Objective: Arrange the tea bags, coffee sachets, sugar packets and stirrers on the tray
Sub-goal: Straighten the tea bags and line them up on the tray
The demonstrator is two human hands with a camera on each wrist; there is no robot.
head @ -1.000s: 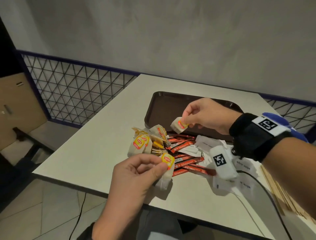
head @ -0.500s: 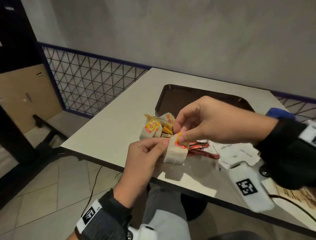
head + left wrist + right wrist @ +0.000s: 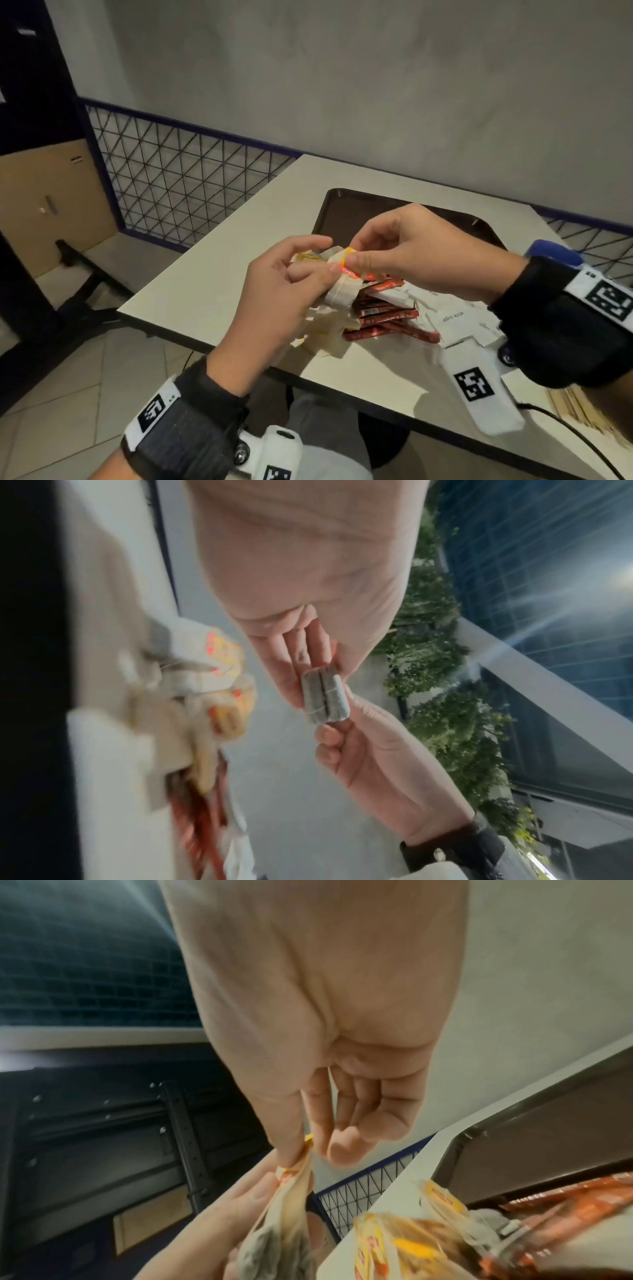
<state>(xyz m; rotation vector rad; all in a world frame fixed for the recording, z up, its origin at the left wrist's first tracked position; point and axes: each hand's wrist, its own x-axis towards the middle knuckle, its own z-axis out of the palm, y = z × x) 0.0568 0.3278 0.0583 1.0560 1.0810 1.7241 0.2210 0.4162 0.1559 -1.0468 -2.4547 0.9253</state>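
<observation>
Over the table's front edge both hands hold the same small stack of tea bags [image 3: 342, 287], white paper with yellow and red tags. My left hand [image 3: 322, 260] grips the stack from the left. My right hand [image 3: 352, 253] pinches its tagged top between thumb and forefinger. The left wrist view shows the tea bags [image 3: 325, 696] edge-on between the fingers of both hands. In the right wrist view the right hand [image 3: 301, 1150] pinches the tag. The brown tray [image 3: 346, 212] lies behind the hands. Its visible part is bare and the rest is hidden by the hands.
On the white table [image 3: 222, 274] below the hands lie more tea bags [image 3: 325, 337], red coffee sachets [image 3: 387, 315] and white sugar packets [image 3: 455, 318]. Wooden stirrers [image 3: 575, 404] lie at the right edge. A wire fence [image 3: 178, 178] and a wall border the table.
Each hand held its own tea bag a second ago, the right one over the tray. The hands have since come together and now hold the bags as one stack.
</observation>
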